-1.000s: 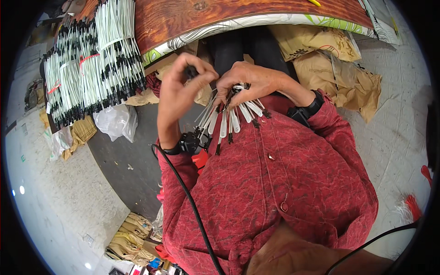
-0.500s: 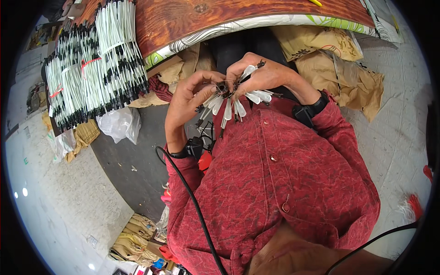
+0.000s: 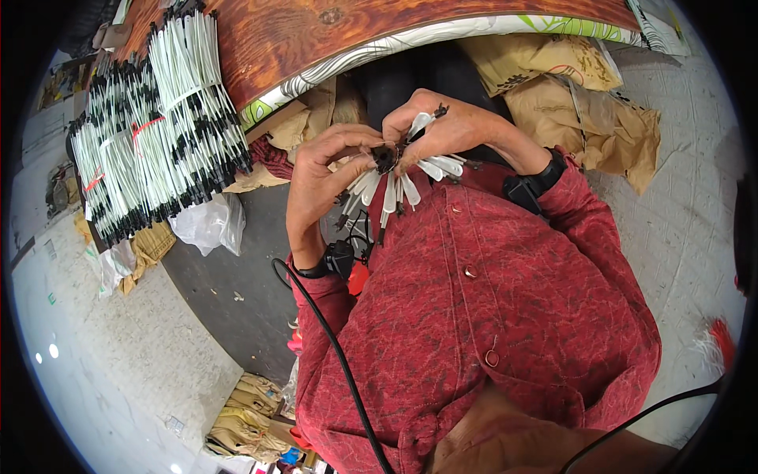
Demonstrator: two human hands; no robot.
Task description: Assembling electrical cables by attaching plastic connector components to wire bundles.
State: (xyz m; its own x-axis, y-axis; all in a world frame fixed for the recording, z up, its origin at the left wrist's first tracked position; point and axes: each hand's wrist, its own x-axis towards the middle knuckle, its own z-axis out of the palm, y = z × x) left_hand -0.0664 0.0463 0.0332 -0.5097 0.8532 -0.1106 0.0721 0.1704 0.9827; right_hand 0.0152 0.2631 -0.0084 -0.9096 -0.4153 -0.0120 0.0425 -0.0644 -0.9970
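Observation:
Above my lap, in front of my shirt, my left hand (image 3: 325, 170) and my right hand (image 3: 448, 133) grip one bundle of white flat-ended strips with dark tips (image 3: 409, 189). The strips fan out below my fingers toward me, and one sticks up beside my right thumb. My left thumb and fingertips pinch the dark middle of the bundle (image 3: 384, 158). On its other side, my right fingers are curled against it. A thin strand or wire seems to run between my fingertips; it is too small to make out. Each wrist wears a black band.
A brown wooden table (image 3: 300, 39) with a patterned cloth edge lies ahead. Banded stacks of white black-tipped strips (image 3: 158, 126) sit at its left. Brown paper sacks (image 3: 588, 130) lie right, a clear plastic bag (image 3: 212, 225) left. A black cable (image 3: 335, 347) crosses near my left arm.
The view has turned slightly, so the table and stacks appear shifted. Both hands keep hold of the bundle, and its dark middle shows more plainly between my fingertips.

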